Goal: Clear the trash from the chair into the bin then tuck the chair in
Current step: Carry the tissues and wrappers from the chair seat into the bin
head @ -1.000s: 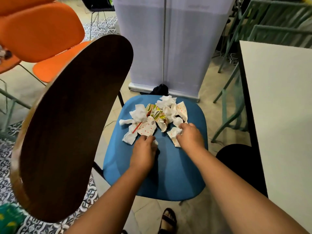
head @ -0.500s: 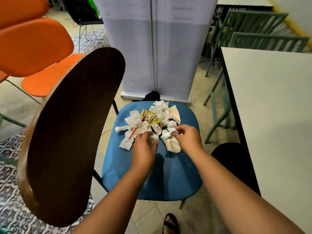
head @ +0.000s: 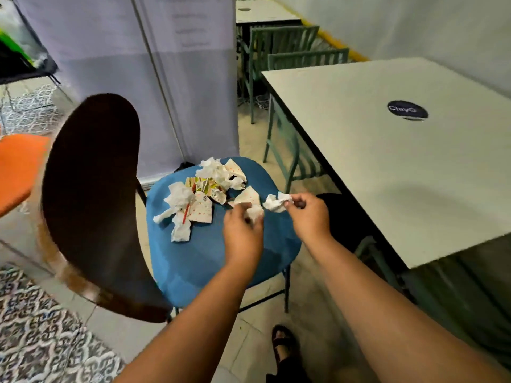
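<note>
Step in hand: gathering trash off the chair seat; I judge it early, since most of the litter lies on the blue cushion.

Left hand: fingers curled around a small white paper wad, lifted just above the seat near its centre.

Right hand: thumb and fingertips pinch a crumpled tissue, which sticks out toward 9 o'clock from the hand, over the seat's 3 o'clock edge.

Trash pile: white tissues, dotted paper wrappers and a yellow-green printed wrapper spread from the seat's centre out to 12 o'clock; a dotted scrap lies just beyond the left hand's knuckles, and a twisted tissue with a red stick sits at 9 o'clock on the seat.

Chair back: dark wood, curving up at 9 o'clock of the seat.

Bin: a dark round shape shows under the table's edge at 3 o'clock of the chair (it may be the bin, but I cannot tell).

Table: pale top with a dark round sticker, standing at 3 o'clock; the chair sits pulled out from it.

Next move calls for: carrying both handfuls toward 3 o'clock and letting go over the bin, then coming back for the rest; loose tissue is light and may drop, so a firm hold matters. Tucking the chair in waits until the seat is bare.
</note>
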Motion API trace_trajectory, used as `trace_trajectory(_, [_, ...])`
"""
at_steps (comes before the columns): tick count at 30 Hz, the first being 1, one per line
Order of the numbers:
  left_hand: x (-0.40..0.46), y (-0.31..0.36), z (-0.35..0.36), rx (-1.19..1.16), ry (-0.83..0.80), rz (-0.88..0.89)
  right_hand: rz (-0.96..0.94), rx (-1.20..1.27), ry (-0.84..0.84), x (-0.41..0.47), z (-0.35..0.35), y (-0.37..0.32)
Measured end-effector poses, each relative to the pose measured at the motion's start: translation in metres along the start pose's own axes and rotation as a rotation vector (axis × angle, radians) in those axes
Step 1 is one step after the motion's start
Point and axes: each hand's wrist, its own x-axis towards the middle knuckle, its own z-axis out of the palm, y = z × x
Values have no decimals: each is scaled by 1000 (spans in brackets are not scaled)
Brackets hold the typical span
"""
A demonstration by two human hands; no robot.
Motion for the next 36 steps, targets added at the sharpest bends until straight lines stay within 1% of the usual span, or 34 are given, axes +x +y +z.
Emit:
trace_trajectory(4, [-34,-5,0,0,-134,47,122,88,119,-56,-23,29])
trace_trajectory(8, [-71,-6,13,34,-298,74,209,78,233,-107,-61,63])
trace_trajectory(12, [-117,4,44,90,-513,115,335,96,374,-159,-109,102])
trace_trajectory(16, [-166,10,84,107,-762,175,533,180,535,-200,-151,148])
trace_trajectory(20, [-209,13,123,187,-922,260,684,234,657,-239,-182,197])
trace_trajectory(22, [-225,8,143,236,-984,256,715,214,690,-256,-192,221])
trace_trajectory(24, [-243,0,165,235,-1015,236,739,185,731,-270,-203,239])
trace_trajectory(27, [-267,-12,190,281,-1032,212,742,75,725,-285,-215,263])
trace_trajectory(30, [-284,-28,210,300,-1059,165,655,-118,617,-292,-219,287])
trace_trajectory(34, [-294,-52,220,423,-1017,292,544,-387,436,-292,-211,315])
trace_trajectory(36, [-295,-63,225,443,-998,299,501,-463,374,-287,-207,324])
